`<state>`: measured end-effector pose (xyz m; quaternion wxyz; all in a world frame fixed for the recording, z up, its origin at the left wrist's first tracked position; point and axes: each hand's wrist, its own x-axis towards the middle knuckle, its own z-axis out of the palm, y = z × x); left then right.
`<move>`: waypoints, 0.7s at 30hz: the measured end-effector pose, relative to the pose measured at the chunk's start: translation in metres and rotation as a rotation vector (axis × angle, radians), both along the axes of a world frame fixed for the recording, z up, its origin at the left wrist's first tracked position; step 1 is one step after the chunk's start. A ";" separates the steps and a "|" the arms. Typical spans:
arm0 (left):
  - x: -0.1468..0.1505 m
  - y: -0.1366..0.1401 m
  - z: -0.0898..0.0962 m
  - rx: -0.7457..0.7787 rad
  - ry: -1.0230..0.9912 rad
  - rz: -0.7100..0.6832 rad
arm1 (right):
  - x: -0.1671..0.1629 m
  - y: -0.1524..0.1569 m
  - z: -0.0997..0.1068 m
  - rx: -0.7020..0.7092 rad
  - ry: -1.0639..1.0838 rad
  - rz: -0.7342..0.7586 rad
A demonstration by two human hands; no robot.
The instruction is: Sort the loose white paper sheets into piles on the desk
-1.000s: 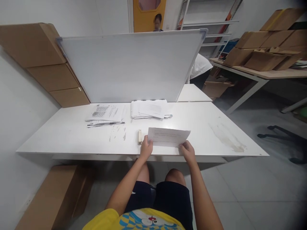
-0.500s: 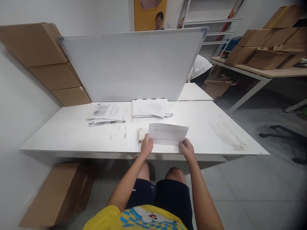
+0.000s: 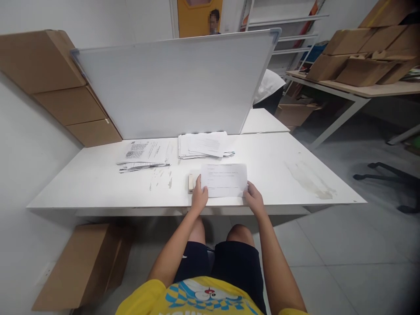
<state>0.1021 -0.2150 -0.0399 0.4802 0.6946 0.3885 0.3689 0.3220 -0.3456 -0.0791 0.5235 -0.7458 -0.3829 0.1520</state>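
Sheet [image 3: 225, 178] of printed paper is between both hands at the near side of the desk [image 3: 272, 175], its print turned toward the person. Left hand [image 3: 199, 197] grips the left edge, thumb in front; right hand [image 3: 254, 199] pinches the lower part of the right edge. Both are closed on the paper, with the sheet spread out between them.

As far as can be judged, the handling is partway along: the sheet is in hand and opened toward the person, but not yet let go or laid on a stack. Whether its lower edge touches the desk cannot be told, and the print is too small to read.

Just left of the sheet is a cream block [image 3: 190, 183], partly hidden by the left hand and easy to knock. Beyond the sheet, slightly left, lies a paper stack [image 3: 201, 145]; farther left of it is a second stack [image 3: 142, 152]. Behind both, facing the sheet, a whiteboard [image 3: 180, 87] screens off much of the room. Right of the sheet the desk bears a grey smear [image 3: 308, 179]; well to its left, brown boxes [image 3: 62, 92] are piled up.
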 end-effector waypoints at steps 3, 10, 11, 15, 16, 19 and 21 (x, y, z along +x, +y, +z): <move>0.000 -0.001 0.001 0.003 0.012 -0.006 | 0.000 0.000 0.002 -0.008 0.001 -0.007; 0.000 0.000 -0.002 0.029 0.017 -0.012 | -0.001 0.000 0.004 -0.008 0.012 0.001; 0.000 0.000 -0.002 0.031 0.018 -0.014 | -0.001 0.000 0.004 -0.007 0.016 0.003; 0.001 0.001 -0.004 0.033 0.024 -0.020 | -0.002 -0.001 0.009 -0.033 0.024 -0.008; 0.001 0.001 -0.004 0.031 0.029 -0.019 | -0.002 -0.001 0.009 -0.040 0.025 -0.012; 0.002 0.002 -0.003 0.029 0.042 -0.019 | -0.001 -0.001 0.008 -0.031 0.027 -0.007; 0.002 0.002 -0.003 0.034 0.033 -0.022 | 0.000 0.000 0.005 -0.016 0.001 0.004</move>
